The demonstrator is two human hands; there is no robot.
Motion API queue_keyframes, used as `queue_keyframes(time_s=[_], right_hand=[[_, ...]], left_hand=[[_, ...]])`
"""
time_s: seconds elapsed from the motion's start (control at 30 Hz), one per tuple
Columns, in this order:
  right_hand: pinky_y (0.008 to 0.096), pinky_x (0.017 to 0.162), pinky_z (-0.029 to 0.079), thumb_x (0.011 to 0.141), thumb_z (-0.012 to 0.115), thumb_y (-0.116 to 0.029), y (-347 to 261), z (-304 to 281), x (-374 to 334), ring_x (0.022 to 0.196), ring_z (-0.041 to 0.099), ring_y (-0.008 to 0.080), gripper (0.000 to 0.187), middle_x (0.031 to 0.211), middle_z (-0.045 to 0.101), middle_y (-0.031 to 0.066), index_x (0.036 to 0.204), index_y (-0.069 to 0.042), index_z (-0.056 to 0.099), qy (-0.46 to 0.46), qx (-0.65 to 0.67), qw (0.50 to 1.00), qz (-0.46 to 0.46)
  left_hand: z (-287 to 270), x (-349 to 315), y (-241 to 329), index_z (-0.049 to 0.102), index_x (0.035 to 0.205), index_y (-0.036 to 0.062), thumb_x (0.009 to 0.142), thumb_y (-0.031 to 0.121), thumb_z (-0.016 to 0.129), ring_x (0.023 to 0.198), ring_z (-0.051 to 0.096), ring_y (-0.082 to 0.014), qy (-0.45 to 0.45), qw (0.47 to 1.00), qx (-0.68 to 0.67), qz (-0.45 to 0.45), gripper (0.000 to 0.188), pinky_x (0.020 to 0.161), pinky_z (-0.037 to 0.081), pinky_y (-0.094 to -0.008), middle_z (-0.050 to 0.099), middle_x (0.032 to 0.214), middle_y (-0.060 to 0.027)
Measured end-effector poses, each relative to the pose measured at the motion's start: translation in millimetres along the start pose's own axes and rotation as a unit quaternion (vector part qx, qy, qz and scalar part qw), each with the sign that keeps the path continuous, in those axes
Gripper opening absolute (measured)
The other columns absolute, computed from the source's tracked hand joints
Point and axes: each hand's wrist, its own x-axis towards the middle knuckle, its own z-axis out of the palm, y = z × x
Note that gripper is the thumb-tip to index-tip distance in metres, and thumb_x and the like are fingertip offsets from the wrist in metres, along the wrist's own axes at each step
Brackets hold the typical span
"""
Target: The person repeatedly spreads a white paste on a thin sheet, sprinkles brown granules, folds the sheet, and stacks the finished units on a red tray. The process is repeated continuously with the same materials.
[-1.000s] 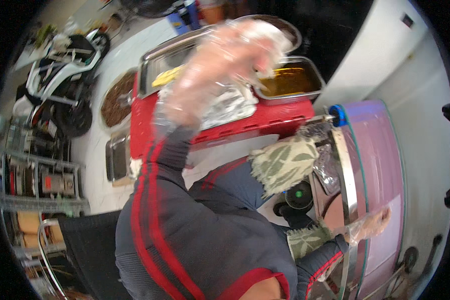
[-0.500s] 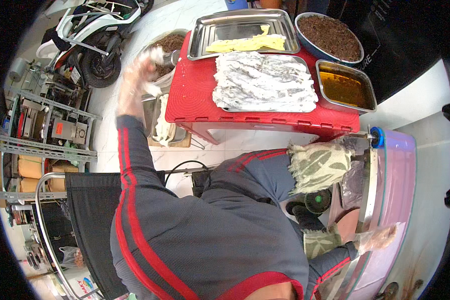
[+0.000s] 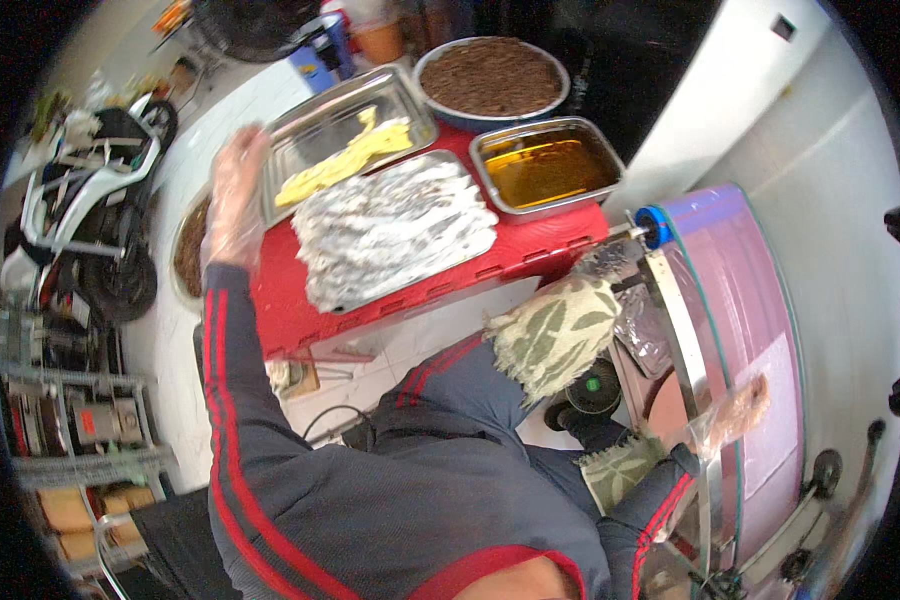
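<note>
My left hand [image 3: 236, 180], in a clear plastic glove, hovers at the left end of a steel tray [image 3: 410, 88] with folded yellow sheets [image 3: 355, 160]. Its fingers are smeared by motion, and I see nothing plainly held in them. On the right, my gloved right hand [image 3: 738, 408] lies on a large pink drum [image 3: 740, 270] with a blue hub [image 3: 653, 228], next to a paler rectangular sheet [image 3: 775, 440] on its surface. The fingers look stretched out with nothing in them. A white, dark-streaked pile of crumpled sheets [image 3: 390, 230] covers another tray on the red table [image 3: 300, 325].
A steel pan of amber liquid [image 3: 550, 170] and a round basin of brown shreds [image 3: 490, 78] stand at the table's far right. Another basin [image 3: 188, 250] sits beyond its left edge. Leaf-patterned cloth [image 3: 555, 335] hangs by the drum. A motorbike [image 3: 100, 200] and shelving [image 3: 80, 420] stand left.
My view has turned, so the table sits further left. My left hand has moved from the left basin, with white stuff at it, to beside the yellow sheets' tray. My right hand stays at the drum.
</note>
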Motion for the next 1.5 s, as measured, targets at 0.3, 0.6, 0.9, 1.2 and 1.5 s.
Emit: queue_keyframes(time_s=[0.3, 0.6, 0.9, 1.2, 1.5], right_hand=[[0.0399, 0.100, 0.051, 0.094, 0.055, 0.001, -21, 9, -3, 0.113, 0.064, 0.0280, 0.029, 0.118, 0.066, 0.0149, 0.121, 0.002, 0.068, 0.020, 0.075, 0.997, -0.025], [0.0411, 0.084, 0.056, 0.097, 0.068, -0.012, -22, 26, 7, 0.098, 0.068, 0.0305, 0.016, 0.108, 0.069, 0.0162, 0.110, -0.003, 0.072, 0.057, 0.077, 0.995, -0.039], [0.0404, 0.078, 0.058, 0.083, 0.074, -0.003, -20, 18, 9, 0.090, 0.071, 0.0316, 0.024, 0.100, 0.072, 0.0129, 0.106, -0.008, 0.074, 0.112, 0.095, 0.988, -0.049], [0.0347, 0.077, 0.056, 0.093, 0.071, -0.003, -23, -80, 10, 0.089, 0.070, 0.0217, 0.012, 0.103, 0.071, 0.0108, 0.105, -0.004, 0.073, 0.137, 0.077, 0.986, -0.056], [0.0370, 0.090, 0.052, 0.093, 0.068, -0.005, 17, -133, 2, 0.097, 0.067, 0.0256, 0.019, 0.107, 0.071, 0.0104, 0.112, -0.003, 0.071, 0.101, 0.033, 0.988, 0.114]], left_hand=[[327, 129, 68, 0.056, 0.141, -0.0049, 0.095, 0.037, 0.070, 0.128, 0.062, -0.0369, -0.209, 0.922, 0.088, 0.314, 0.063, 0.108, 0.047, -0.0435, 0.064, 0.137, -0.0255], [359, 182, -87, 0.066, 0.127, -0.0006, 0.104, 0.024, 0.060, 0.110, 0.067, -0.0419, -0.195, 0.909, 0.151, 0.336, 0.035, 0.091, 0.054, -0.0481, 0.070, 0.118, -0.0254], [338, 110, 144, 0.062, 0.138, 0.0091, 0.107, 0.020, 0.055, 0.116, 0.062, -0.0204, -0.396, 0.913, -0.098, 0.009, 0.034, 0.087, 0.055, -0.0407, 0.066, 0.129, -0.0059], [472, -225, 444, 0.062, 0.134, -0.0005, 0.103, 0.025, 0.054, 0.123, 0.062, -0.0325, -0.556, 0.726, -0.335, 0.228, 0.040, 0.106, 0.049, -0.0437, 0.066, 0.132, -0.0193], [480, -418, 550, 0.065, 0.129, -0.0004, 0.096, 0.024, 0.062, 0.118, 0.065, -0.0386, -0.504, 0.583, -0.315, 0.554, 0.041, 0.101, 0.053, -0.0441, 0.068, 0.125, -0.0245]])
